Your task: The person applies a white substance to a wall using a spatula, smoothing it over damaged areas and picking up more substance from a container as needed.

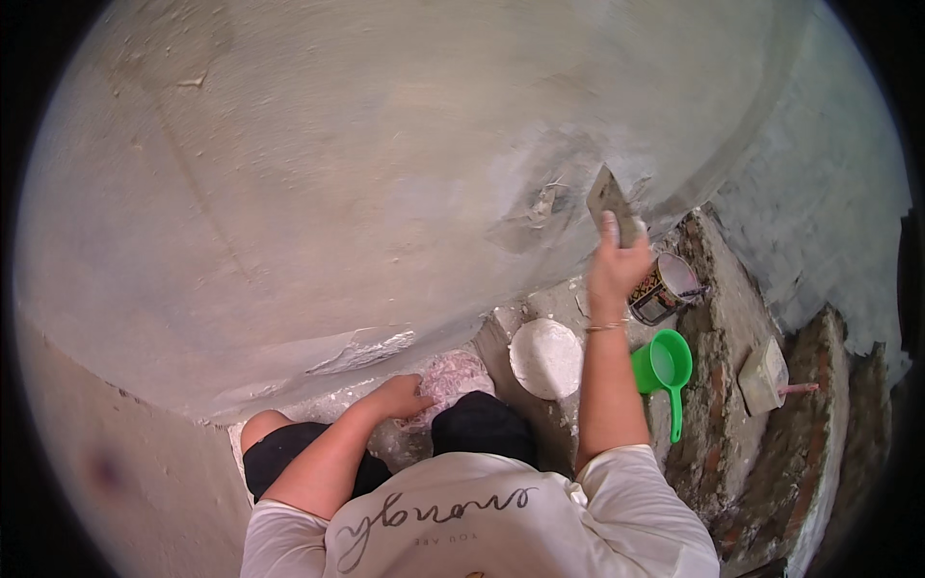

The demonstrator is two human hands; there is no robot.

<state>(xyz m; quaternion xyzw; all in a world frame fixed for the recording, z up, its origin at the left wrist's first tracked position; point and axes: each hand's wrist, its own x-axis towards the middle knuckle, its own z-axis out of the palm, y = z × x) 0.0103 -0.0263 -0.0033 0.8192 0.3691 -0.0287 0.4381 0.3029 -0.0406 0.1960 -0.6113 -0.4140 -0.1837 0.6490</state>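
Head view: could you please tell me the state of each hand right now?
Left hand: at a mottled pink-and-white object; its grip cannot be told.
Right hand: closed, holding a flat grey metal scraper.

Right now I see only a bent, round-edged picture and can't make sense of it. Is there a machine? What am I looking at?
No machine is working here: these are a person's own two bare hands. The single picture comes from a wide fisheye camera worn on the head, looking down, so straight edges bend.

The right hand holds a flat metal scraper up at the pale grey plastered wall. The left hand is at a pinkish-white crumpled bundle; whether it grips it, I can't tell.

On the rough ledges nearby are a round white shape, perhaps a tub or bag, a green plastic dipper and a dark-patterned tin.
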